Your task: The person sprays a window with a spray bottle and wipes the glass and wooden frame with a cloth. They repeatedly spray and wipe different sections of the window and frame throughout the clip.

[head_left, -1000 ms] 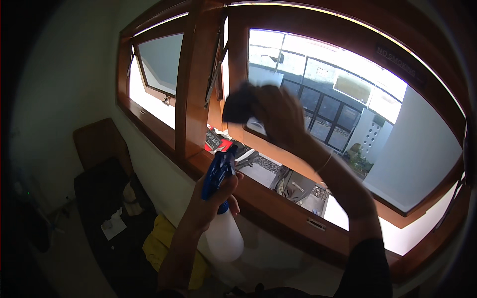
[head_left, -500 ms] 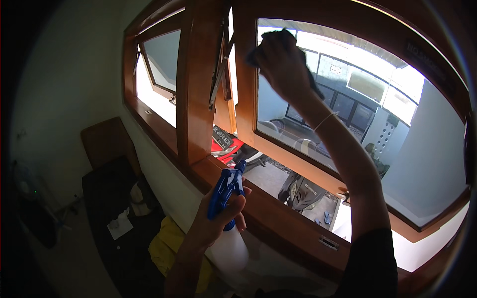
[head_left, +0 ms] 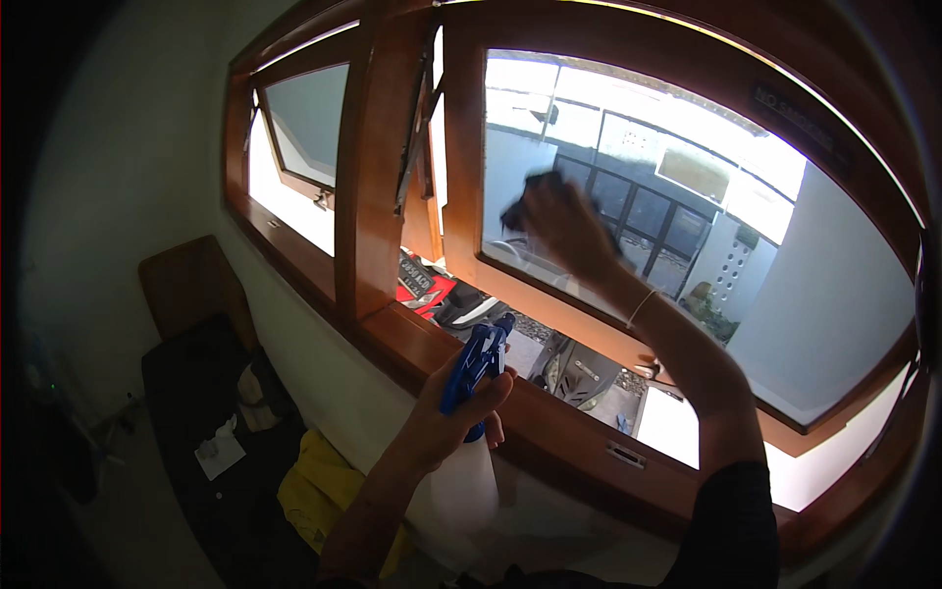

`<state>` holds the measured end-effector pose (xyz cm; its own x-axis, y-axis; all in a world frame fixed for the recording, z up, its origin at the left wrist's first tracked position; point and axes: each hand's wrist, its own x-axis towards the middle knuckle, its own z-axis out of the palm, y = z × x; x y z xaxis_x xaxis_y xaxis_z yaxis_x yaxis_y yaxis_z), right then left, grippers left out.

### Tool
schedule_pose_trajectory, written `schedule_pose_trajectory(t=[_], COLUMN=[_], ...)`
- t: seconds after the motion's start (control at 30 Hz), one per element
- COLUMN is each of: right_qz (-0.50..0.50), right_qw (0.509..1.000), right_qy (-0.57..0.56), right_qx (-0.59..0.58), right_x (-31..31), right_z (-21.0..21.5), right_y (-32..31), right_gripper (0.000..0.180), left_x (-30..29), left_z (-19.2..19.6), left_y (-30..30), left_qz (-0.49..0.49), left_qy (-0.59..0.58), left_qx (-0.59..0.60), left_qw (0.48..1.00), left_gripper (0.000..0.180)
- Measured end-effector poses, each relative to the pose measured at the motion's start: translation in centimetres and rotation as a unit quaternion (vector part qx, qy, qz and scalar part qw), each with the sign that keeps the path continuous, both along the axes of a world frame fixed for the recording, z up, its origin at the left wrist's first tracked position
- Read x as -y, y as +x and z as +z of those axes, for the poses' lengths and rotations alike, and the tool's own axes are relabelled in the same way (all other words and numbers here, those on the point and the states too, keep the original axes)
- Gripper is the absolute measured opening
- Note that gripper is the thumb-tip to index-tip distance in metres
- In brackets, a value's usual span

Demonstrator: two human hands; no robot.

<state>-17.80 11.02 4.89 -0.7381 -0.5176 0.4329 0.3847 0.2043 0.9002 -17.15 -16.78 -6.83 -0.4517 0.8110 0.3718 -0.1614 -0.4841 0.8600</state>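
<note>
My left hand (head_left: pixel 446 417) is wrapped round the neck of a spray bottle (head_left: pixel 465 481) with a blue trigger head and a whitish body. The bottle stands upright in front of the wooden sill, its nozzle toward the window. With my right hand (head_left: pixel 564 224) I press a dark cloth (head_left: pixel 530 199) against the window pane (head_left: pixel 628 147), in its lower left part. The fingers lie over the cloth and are slightly blurred. A reddish-brown wooden frame surrounds this pane, which is tilted outward at the bottom.
A second tilted window (head_left: pixel 309 123) is at the left, past a wooden post (head_left: pixel 371 167). A metal stay arm (head_left: pixel 417 128) runs beside the post. Below are a dark bench (head_left: pixel 196 393), a yellow cloth (head_left: pixel 319 486) and a white paper (head_left: pixel 221 454). Parked motorbikes (head_left: pixel 584 373) show outside.
My right hand has slid the cloth down the glass from the upper left corner. The left hand and spray bottle appear a little further right, as the whole view has shifted slightly.
</note>
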Motion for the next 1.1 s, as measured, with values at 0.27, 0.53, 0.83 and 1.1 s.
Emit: schedule_pose_trajectory(t=[0.27,0.53,0.83,1.1], right_qz=[0.105,-0.038,-0.028,0.094], right_qw=[0.987,0.994,0.988,0.975], right_qy=[-0.040,-0.087,-0.143,-0.142], right_qx=[-0.117,0.053,-0.048,-0.145], right_x=[2.2,-3.4,-0.4,2.3], right_z=[10.5,-7.7,3.7,9.0], right_y=[5.3,6.4,10.3,14.1], right_gripper=[0.026,0.047,0.031,0.030], left_x=[-1.6,-2.4,-2.3,-3.9], left_z=[0.1,-0.7,-0.6,-0.5], left_y=[1.3,2.3,2.8,4.0], left_qz=[-0.055,-0.074,-0.074,-0.155], left_qy=[-0.001,-0.013,0.000,-0.010], left_qx=[-0.001,-0.019,-0.010,0.001], left_qw=[0.998,0.997,0.997,0.988], left_gripper=[0.052,0.041,0.043,0.044])
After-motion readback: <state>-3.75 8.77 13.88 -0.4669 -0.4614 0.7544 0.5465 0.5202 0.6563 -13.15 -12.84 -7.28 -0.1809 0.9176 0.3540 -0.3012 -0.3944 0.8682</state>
